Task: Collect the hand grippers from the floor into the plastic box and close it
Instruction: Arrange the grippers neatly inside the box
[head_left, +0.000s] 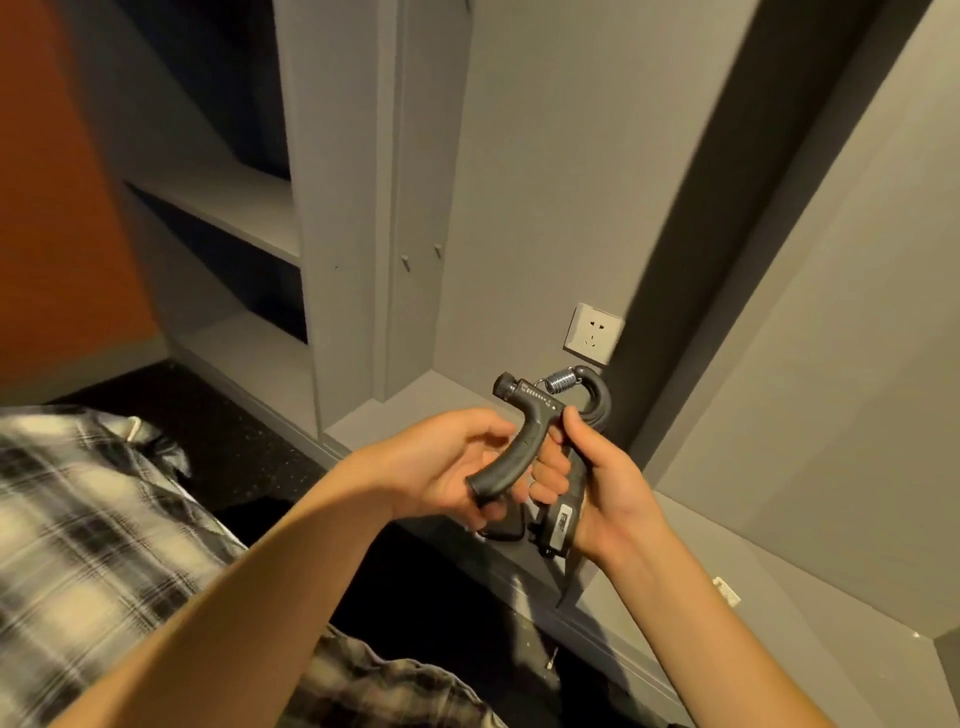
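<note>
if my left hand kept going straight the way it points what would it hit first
Probably the right hand: its fingers curl round the other handle of the hand gripper, directly ahead of the left hand.

Hand gripper (522, 447) handle mostly hidden inside right hand (610, 483); plaid shirt (78, 519) cropped at left edge

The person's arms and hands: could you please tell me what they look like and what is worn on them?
The left hand and right hand wear no gloves, and both arms are bare to the frame's edge, with no sleeves, watch or bracelet showing. A black-and-white checked shirt shows below the left arm.
</note>
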